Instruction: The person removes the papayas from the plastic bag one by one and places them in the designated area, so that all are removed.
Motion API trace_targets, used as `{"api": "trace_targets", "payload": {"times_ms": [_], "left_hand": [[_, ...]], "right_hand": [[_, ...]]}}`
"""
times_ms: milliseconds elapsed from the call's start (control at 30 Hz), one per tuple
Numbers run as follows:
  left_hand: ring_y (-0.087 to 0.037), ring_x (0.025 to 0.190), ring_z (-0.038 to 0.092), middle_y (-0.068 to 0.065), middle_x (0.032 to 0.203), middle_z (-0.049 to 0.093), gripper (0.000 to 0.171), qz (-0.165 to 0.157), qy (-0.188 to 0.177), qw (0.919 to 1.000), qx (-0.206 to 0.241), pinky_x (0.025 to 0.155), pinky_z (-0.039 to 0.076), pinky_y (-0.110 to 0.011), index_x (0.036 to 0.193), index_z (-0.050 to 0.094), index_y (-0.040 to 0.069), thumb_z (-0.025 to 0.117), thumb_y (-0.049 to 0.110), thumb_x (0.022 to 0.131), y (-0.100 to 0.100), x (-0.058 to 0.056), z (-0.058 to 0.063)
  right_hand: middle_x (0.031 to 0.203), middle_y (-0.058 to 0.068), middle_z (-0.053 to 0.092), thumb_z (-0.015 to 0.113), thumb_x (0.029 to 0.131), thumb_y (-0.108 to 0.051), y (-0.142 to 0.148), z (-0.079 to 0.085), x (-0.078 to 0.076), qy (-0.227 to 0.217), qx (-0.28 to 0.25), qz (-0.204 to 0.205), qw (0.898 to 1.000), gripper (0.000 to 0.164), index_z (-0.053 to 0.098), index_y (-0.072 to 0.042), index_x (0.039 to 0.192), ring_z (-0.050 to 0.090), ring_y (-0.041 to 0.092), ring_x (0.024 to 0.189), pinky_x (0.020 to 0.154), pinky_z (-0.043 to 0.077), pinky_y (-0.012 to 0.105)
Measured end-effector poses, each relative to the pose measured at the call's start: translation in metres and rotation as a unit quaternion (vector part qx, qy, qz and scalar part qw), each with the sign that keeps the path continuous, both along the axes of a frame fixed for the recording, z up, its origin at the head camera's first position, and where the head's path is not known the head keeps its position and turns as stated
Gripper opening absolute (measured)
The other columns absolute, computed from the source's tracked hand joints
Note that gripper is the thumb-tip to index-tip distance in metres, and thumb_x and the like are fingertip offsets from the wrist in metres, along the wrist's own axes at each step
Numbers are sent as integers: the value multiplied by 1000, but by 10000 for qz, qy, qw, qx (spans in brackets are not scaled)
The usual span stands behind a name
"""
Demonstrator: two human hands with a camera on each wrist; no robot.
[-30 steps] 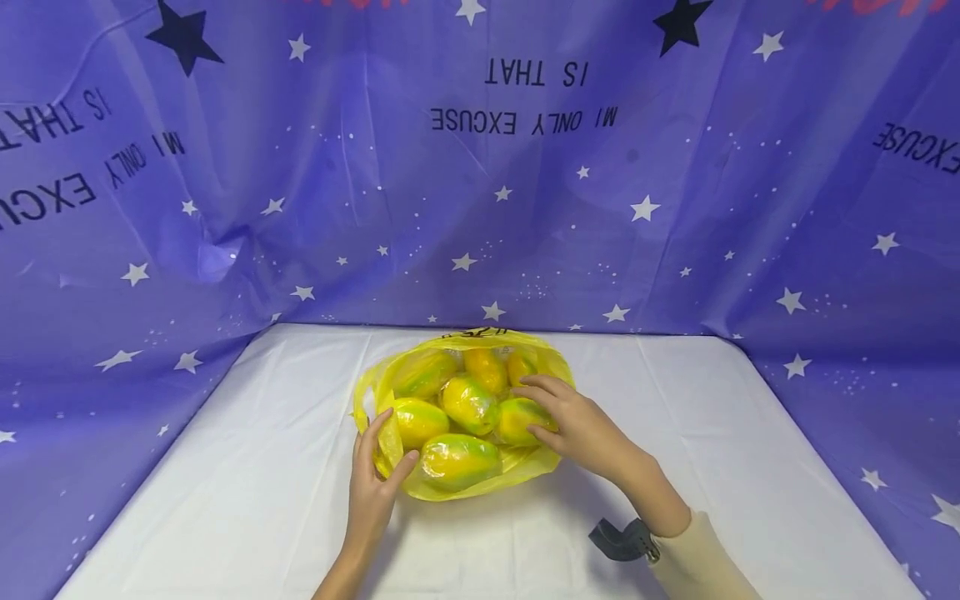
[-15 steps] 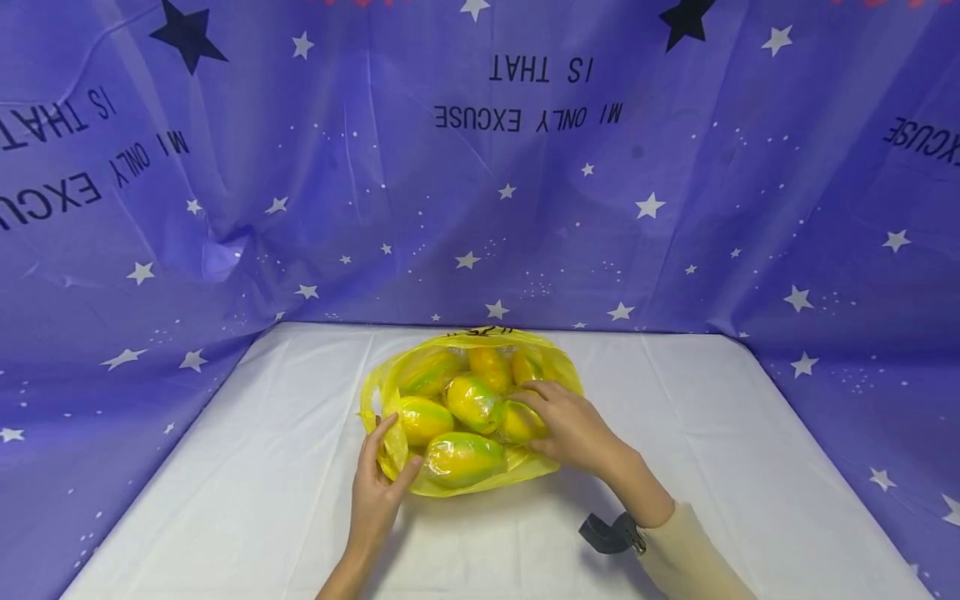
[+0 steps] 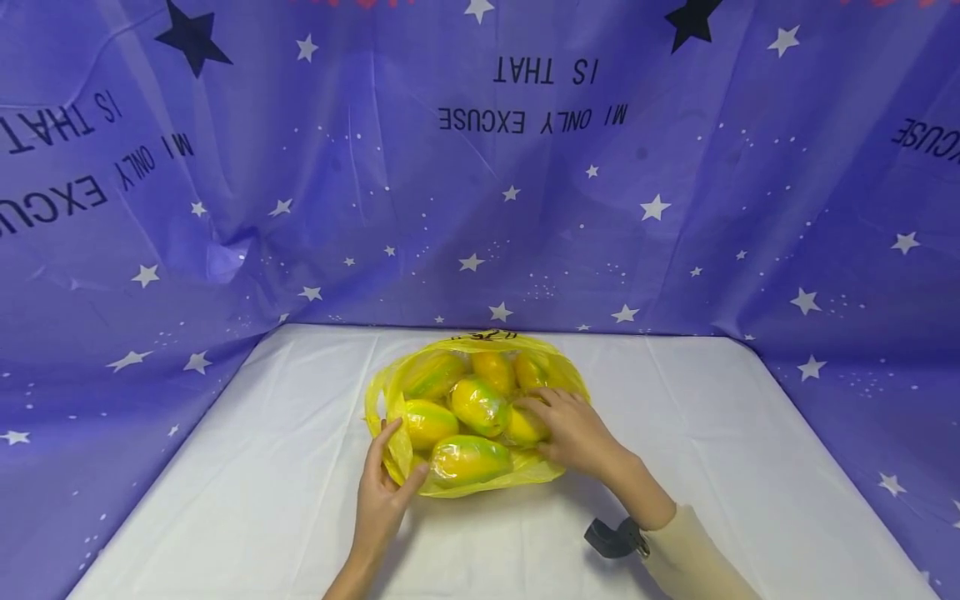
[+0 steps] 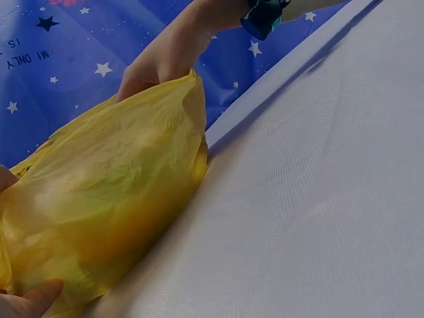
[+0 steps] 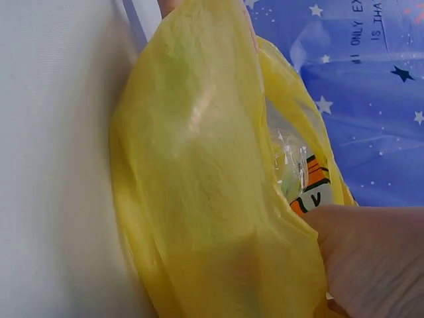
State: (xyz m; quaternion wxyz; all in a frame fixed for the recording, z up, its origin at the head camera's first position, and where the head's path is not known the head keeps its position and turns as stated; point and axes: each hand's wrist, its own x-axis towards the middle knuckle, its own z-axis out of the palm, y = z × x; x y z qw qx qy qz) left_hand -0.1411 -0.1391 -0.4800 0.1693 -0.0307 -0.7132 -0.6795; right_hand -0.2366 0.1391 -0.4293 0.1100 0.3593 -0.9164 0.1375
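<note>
A yellow plastic bag (image 3: pixel 491 486) lies with its mouth spread wide on the white-covered table. Inside are several yellow-green mangoes, each in clear film; one mango (image 3: pixel 480 405) is in the middle and another mango (image 3: pixel 471 460) near the front rim. My left hand (image 3: pixel 381 504) holds the bag's left edge between spread fingers and thumb; in the left wrist view the thumb (image 4: pixel 43 295) presses the bag's side. My right hand (image 3: pixel 576 433) reaches over the right rim, its fingers bent round the right-hand mango (image 3: pixel 527 425). In the right wrist view the bag's wall hides those fingertips.
The white tablecloth (image 3: pixel 712 467) surrounds the bag. A purple star-print curtain (image 3: pixel 420 208) hangs behind the table and along both sides. A black device (image 3: pixel 611 537) sits at my right wrist near the beige sleeve (image 3: pixel 693 554).
My right hand has moved a little further into the bag and closed round the right-hand mango, covering more of it. The left hand keeps its place on the bag's edge.
</note>
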Motion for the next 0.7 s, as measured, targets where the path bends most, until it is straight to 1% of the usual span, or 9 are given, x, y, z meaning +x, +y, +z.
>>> {"api": "trace_targets", "payload": {"times_ms": [100, 233, 367, 467, 500, 567, 700], "left_hand": [[-21, 146, 4, -12, 159, 12, 69, -67, 37, 9999, 75, 113, 9, -16, 146, 38, 13, 71, 4, 86, 1, 1, 0], [-20, 146, 1, -10, 159, 12, 69, -134, 32, 9999, 78, 113, 8, -16, 146, 37, 14, 71, 5, 87, 1, 2, 1], [-20, 146, -1, -10, 159, 10, 69, -165, 13, 9998, 58, 116, 5, -24, 146, 37, 15, 70, 5, 87, 1, 2, 2], [-20, 145, -2, -11, 159, 9, 69, -180, 10, 9998, 39, 117, 3, -33, 146, 36, 16, 71, 6, 87, 1, 2, 3], [-20, 145, -3, -11, 159, 9, 69, -178, 10, 9998, 27, 117, 2, -34, 146, 36, 16, 71, 6, 87, 1, 2, 3], [-20, 145, -2, -11, 159, 10, 69, -181, 19, 9998, 35, 117, 3, -33, 146, 36, 15, 71, 6, 87, 1, 2, 3], [-21, 146, 2, -10, 158, 15, 71, -237, 71, 9996, 153, 114, 11, -20, 146, 36, 13, 71, 2, 86, 1, 2, 2]], "right_hand": [[127, 6, 58, 82, 67, -8, 0, 0, 0, 47, -86, 10, 10000, 66, 60, -15, 129, 53, 32, 115, 102, 38, 52], [125, 6, 59, 80, 65, -4, -1, 4, 1, 209, -123, 43, 9997, 63, 63, -14, 126, 54, 31, 114, 103, 38, 51], [124, 7, 60, 80, 65, -2, -1, 11, 3, 299, -162, 51, 9994, 61, 64, -14, 123, 54, 30, 114, 104, 38, 49], [125, 6, 59, 80, 66, -3, 0, 16, 6, 280, -239, -62, 9993, 58, 64, -15, 122, 53, 29, 115, 101, 42, 47], [125, 6, 59, 80, 67, -4, 0, 18, 7, 281, -281, -107, 9992, 57, 65, -15, 121, 53, 28, 116, 99, 44, 47], [126, 5, 59, 80, 68, -5, 0, 20, 8, 262, -349, -241, 9988, 55, 65, -16, 120, 53, 27, 117, 94, 48, 46], [128, 3, 58, 81, 70, -10, 1, 24, 10, 232, -553, -466, 9971, 53, 64, -17, 120, 52, 26, 119, 89, 52, 46]]}}
